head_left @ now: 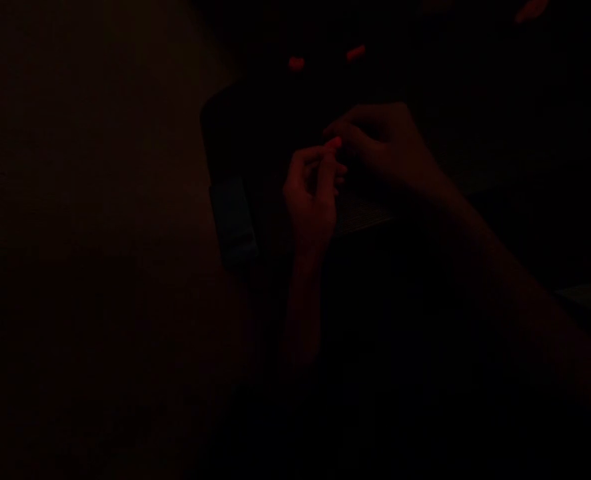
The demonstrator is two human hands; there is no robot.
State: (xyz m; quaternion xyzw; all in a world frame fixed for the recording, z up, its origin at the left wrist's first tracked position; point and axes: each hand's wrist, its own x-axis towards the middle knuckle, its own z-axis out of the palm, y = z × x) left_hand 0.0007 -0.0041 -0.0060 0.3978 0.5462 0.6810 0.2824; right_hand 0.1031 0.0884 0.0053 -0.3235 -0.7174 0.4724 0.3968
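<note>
The picture is very dark, with dim red light on the hands. My left hand [311,197] is closed in a pinch, thumb against forefinger, on a small bright red piece [334,143] whose kind I cannot make out. From the right, my right hand [382,137] reaches in with its fingers bent and drawn together right beside that piece. Whether its fingertips also grip the piece is hidden in shadow. Both hands are over the near edge of a dark table [365,217].
Two more small red pieces, one [296,64] and another [356,53], lie beyond the hands. A flat phone-like rectangle [234,220] rests at the table's left edge. Something dim and reddish [532,10] shows at the top right. The brownish floor [100,167] spreads out on the left.
</note>
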